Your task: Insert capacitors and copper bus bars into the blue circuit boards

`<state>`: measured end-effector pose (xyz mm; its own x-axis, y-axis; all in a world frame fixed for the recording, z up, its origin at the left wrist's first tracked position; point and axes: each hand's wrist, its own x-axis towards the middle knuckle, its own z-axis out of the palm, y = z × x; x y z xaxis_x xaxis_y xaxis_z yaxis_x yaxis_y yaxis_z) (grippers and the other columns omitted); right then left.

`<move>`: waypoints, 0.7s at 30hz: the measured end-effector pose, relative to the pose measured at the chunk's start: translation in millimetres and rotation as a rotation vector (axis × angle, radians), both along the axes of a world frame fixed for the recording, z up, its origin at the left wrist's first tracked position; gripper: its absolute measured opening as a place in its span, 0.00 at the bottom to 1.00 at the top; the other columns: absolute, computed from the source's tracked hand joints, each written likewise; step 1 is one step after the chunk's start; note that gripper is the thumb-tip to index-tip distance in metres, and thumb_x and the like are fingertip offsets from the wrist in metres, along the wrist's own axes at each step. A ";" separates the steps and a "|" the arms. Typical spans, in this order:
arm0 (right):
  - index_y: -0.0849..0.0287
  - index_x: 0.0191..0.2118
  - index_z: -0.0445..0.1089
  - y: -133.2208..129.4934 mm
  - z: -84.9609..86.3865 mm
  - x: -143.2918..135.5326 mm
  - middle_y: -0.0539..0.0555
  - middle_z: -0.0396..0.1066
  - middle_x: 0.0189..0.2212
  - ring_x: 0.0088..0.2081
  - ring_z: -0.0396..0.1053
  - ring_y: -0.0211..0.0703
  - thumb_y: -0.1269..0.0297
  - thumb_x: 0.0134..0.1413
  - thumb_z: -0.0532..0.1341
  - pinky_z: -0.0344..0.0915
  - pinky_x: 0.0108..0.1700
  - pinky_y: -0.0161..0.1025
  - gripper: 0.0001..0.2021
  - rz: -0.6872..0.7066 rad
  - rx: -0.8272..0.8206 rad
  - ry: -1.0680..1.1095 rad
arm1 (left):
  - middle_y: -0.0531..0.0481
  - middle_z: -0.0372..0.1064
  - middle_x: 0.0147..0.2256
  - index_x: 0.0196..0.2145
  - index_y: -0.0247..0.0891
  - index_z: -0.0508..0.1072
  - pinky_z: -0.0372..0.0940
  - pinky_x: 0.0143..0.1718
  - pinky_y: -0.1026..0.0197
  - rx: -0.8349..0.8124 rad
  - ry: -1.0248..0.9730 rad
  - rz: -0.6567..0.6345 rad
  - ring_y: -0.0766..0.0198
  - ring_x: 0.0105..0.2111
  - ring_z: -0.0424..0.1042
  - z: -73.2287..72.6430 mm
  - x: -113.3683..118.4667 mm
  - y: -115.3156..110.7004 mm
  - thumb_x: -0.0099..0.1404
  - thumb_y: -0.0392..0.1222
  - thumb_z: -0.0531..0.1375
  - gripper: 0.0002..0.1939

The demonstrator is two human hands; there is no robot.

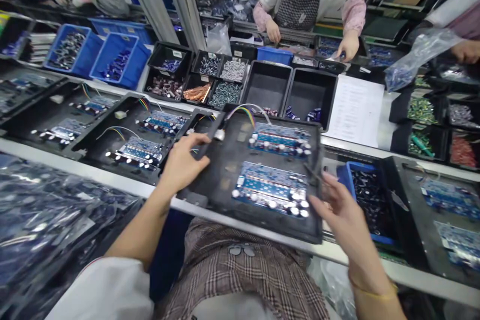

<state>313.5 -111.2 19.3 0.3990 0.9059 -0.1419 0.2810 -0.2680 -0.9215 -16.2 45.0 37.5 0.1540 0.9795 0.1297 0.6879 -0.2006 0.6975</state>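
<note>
A black tray (221, 195) is in front of me at the belt's near edge, slightly tilted. Two blue circuit boards lie in it, an upper board (280, 139) with coloured wires and a lower board (272, 187) with round capacitors. My left hand (183, 162) grips the tray's left side, thumb and fingers over the rim. On the opposite side, my right hand (343, 207) is closed at the right rim. A thin dark piece (313, 172) shows by its fingers; I cannot tell what it is.
Trays with similar boards stand left (90, 147) and right (420, 220). Behind are blue bins (120, 60), black component bins (266, 85) and a printed sheet (358, 110). A blue-rimmed box (350, 180) stands right. Co-workers (307, 5) work across the line. Bagged parts (48, 225) lie lower left.
</note>
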 end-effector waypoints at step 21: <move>0.59 0.62 0.53 68.9 -51.8 -103.3 0.59 0.70 0.47 0.49 0.68 0.52 0.58 0.58 0.62 0.68 0.53 0.53 0.30 0.441 0.025 -0.304 | 0.38 0.67 0.56 0.54 0.35 0.65 0.55 0.61 0.48 0.158 0.621 -0.070 0.48 0.58 0.64 12.3 -72.4 111.7 0.64 0.49 0.53 0.23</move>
<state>210.3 -42.4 -32.5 -0.0010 0.9985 -0.0552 0.6175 -0.0428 -0.7854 -88.6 156.7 49.9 0.3096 0.9409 0.1374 0.9357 -0.3272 0.1318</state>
